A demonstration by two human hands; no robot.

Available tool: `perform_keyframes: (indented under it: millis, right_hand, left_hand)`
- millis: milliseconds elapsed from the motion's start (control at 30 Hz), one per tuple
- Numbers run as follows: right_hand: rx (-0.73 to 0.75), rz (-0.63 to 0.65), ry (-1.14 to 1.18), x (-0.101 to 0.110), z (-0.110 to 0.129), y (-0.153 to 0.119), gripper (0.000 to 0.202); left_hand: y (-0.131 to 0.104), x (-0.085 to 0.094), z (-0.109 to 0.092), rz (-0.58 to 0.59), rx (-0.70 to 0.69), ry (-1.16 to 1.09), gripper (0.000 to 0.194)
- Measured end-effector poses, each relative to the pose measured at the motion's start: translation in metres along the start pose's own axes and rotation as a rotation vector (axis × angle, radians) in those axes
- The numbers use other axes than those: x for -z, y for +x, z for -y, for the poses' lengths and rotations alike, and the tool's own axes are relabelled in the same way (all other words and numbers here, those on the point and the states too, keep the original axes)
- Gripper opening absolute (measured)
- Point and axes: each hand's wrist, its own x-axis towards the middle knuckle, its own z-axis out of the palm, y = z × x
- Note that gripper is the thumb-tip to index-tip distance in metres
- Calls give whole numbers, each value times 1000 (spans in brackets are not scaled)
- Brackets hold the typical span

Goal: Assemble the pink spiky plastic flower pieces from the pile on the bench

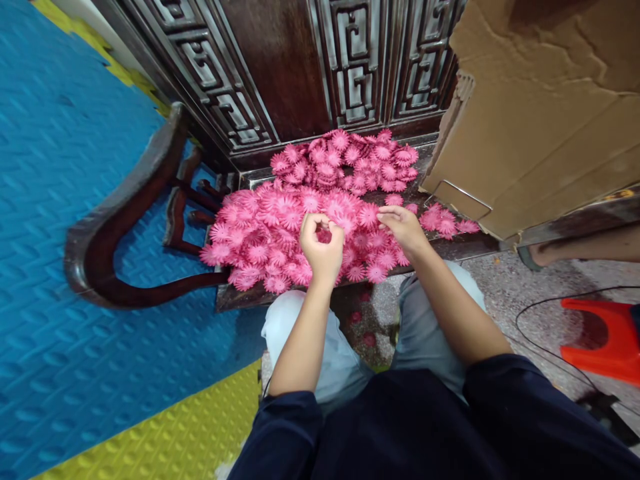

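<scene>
Over a large heap of pink artificial flowers (265, 227), my left hand (323, 247) is curled with thumb and forefinger meeting in a ring. Whatever it pinches is too small or hidden to make out. To its right, my right hand (404, 230) has its fingers closed at the edge of a round pink flower (369, 215) with fringed petals, which it appears to pinch. The heap lies on a dark wooden bench seat (450, 248), in front of my knees. A second pile of pink flowers (345, 157) rests against the bench's back.
A curved wooden armrest (145, 297) bounds the left side. A big cardboard box (550, 127) stands at right, with several flowers (443, 220) beside it. An orange plastic stool (600, 340), a black cable (525, 310) and another person's leg (590, 247) are at right.
</scene>
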Motion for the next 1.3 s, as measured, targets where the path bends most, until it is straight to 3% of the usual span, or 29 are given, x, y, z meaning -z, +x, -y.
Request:
perform_keyframes:
  millis: [333,467,667,933,1033,1300]
  right_hand:
    - [99,-49,-29,7,-7,6,25]
    - [166,-116,-33,5,2,1,22]
    - [197,170,-2,-9,17,-16,28]
    - [180,247,62,-13,18,-17,39]
    - [135,285,79,-12,21,-18,31]
    - [106,330,74,-9,23,-20,35]
  left_hand:
    - [0,-1,-2,-5,95,-13,11]
    - [-1,-3,0,0,150,-78,10]
    - [-4,-5,-1,95,130,-81,9]
    - [-5,-8,-5,279,150,-138,9]
    - [-6,-8,-4,318,178,-152,11]
    - [-5,-6,0,393,240,-222,19]
